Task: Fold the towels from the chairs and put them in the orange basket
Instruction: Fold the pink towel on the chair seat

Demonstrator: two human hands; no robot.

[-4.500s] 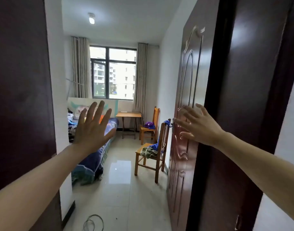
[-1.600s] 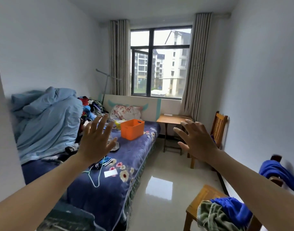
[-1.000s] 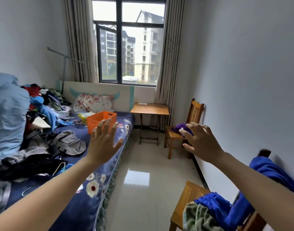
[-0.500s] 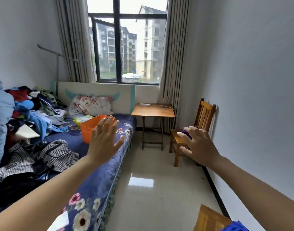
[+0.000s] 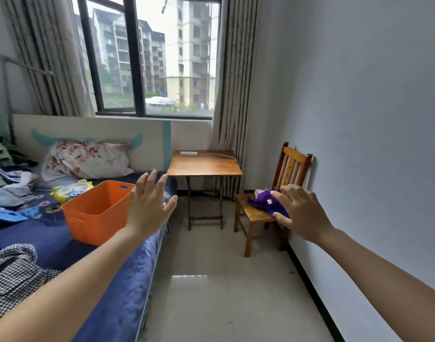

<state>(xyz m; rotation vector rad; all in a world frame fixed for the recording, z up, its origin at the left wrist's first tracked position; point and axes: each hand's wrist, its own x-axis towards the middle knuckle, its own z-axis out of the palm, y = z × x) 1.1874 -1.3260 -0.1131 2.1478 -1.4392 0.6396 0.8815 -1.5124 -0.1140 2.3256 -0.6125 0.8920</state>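
The only label in view is a small white tag (image 5: 269, 201) sewn on the purple towel (image 5: 262, 203), and it is too small to read.

The left hand (image 5: 149, 208) is raised over the right edge of the bed (image 5: 127, 280), back toward the camera. Its grip is slack: fingers straight and fanned apart, thumb out to the right, holding nothing and touching nothing. The right hand (image 5: 304, 213) reaches toward the far right, and its grip is likewise spread wide, with fingers only slightly bent and nothing held. It overlaps the right part of the purple towel, the thumb across the towel's near edge. I cannot tell whether it touches the cloth or hovers in front of it.

The purple towel lies bunched on the seat of a wooden chair (image 5: 294, 166) that stands against the right wall. The orange basket (image 5: 98, 211) sits upright on the bed, just left of the left hand, and what shows of its inside is bare.

Between bed and chair, under the window (image 5: 149, 58), is a small wooden tabletop (image 5: 204, 165) with a white power strip (image 5: 188, 153) at its far edge. A flowered pillow (image 5: 85, 159) leans at the far end of the bed, a yellow fan (image 5: 71, 191) lies near the basket, and a checked garment (image 5: 11, 275) lies on the near left.
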